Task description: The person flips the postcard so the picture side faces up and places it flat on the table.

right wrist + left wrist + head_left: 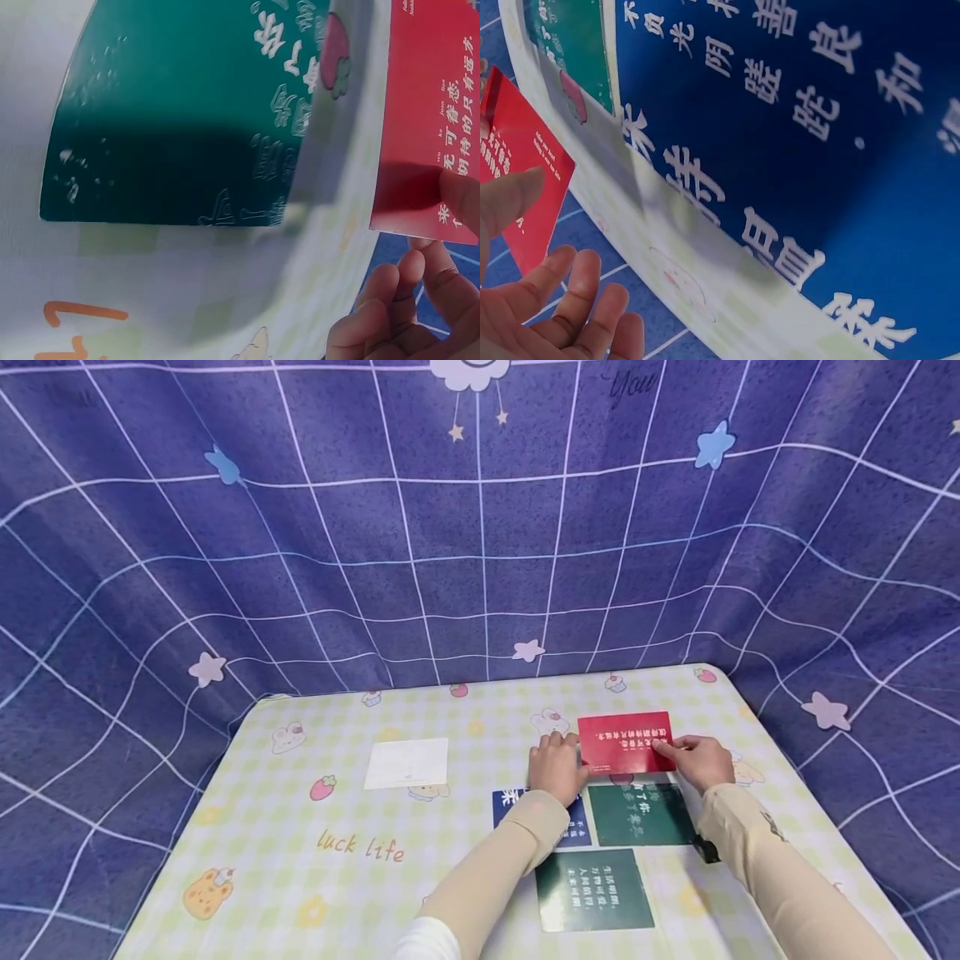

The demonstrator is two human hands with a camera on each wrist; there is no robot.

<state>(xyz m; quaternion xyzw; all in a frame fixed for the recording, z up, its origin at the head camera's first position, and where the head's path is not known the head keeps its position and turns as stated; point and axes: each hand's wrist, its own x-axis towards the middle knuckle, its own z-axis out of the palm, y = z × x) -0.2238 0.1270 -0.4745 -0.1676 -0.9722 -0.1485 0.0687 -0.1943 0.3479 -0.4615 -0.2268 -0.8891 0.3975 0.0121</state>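
Observation:
A red card with white writing is held above the far right part of the table. At its right edge my right hand pinches it, thumb on the printed face and fingers behind. By the card's left edge is my left hand, its fingers loosely bent and spread from the thumb in the left wrist view; whether it touches the card is hard to tell. Below lie a blue card, partly covered by the left hand and forearm in the head view, and a green card beside it.
Another green card lies nearer the front, between the forearms. A white card lies apart, left of the middle. The table has a checked, printed cloth. Behind and at both sides hangs a blue grid curtain.

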